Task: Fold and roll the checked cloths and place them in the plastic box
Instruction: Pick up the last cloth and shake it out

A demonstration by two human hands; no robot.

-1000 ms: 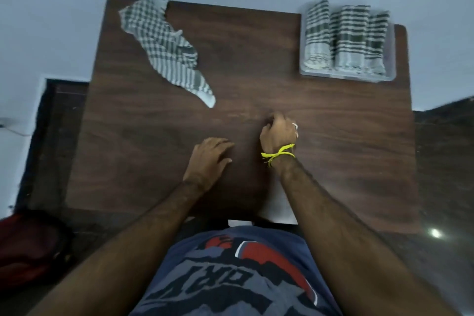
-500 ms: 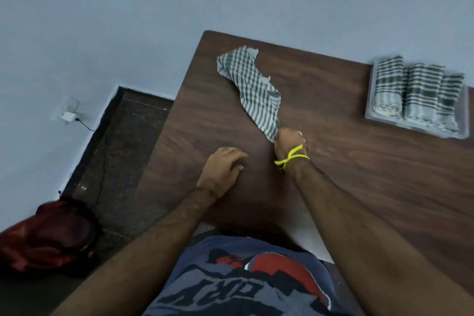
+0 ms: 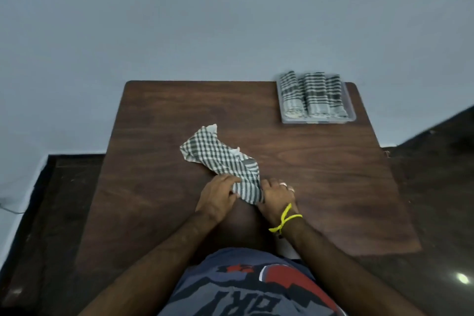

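A crumpled green-and-white checked cloth (image 3: 218, 155) lies on the middle of the brown wooden table (image 3: 320, 174), stretching from the centre toward me. My left hand (image 3: 218, 196) and my right hand (image 3: 277, 194) both grip its near end, side by side and close to my body. The right wrist wears a yellow band. At the table's far right corner stands a clear plastic box (image 3: 352, 117) holding three rolled checked cloths (image 3: 314, 96) packed next to each other.
A pale blue-grey wall rises right behind the table's far edge. Dark floor lies on both sides of the table. A cable runs along the wall at the far left.
My right hand has dragged the cloth from the table's far left toward the middle near me. My left hand has come up and taken hold of the same end.
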